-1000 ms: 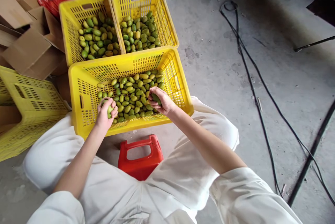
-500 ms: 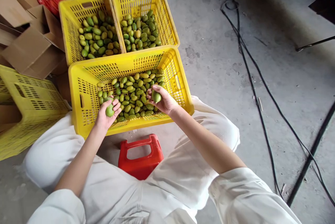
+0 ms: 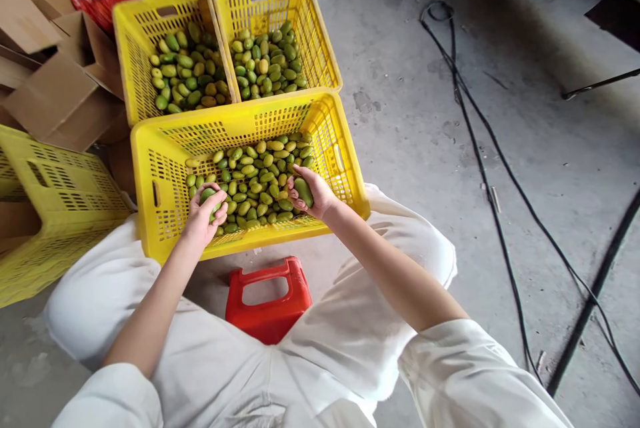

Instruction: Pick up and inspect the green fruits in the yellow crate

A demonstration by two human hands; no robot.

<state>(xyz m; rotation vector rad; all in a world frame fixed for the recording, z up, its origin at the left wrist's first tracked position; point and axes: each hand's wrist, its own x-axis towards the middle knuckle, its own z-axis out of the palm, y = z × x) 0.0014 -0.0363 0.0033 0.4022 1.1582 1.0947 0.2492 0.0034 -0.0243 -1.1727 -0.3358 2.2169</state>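
My left hand (image 3: 204,215) is closed around a green oval fruit (image 3: 208,196), its fingers covering much of the skin. Opposite it, my right hand (image 3: 313,193) grips another smooth green fruit (image 3: 303,193), which lies across the palm with the fingers curled at its left side. Both hands hover over the near part of a yellow slotted crate (image 3: 240,239). Beneath them, a layer of green and yellowish oval fruits (image 3: 257,187) covers part of the crate's bottom.
Behind stand two more yellow crates (image 3: 123,58) (image 3: 324,35) with similar fruit. Another yellow crate (image 3: 80,195) and cardboard boxes (image 3: 55,91) are at the left. A red plastic stool (image 3: 270,321) sits between my knees. Black cables (image 3: 495,141) cross the concrete floor at the right.
Both fruits have turned in my hands. The left fingers have closed further over theirs, and the right-hand fruit now shows its long side. The crates have not moved.
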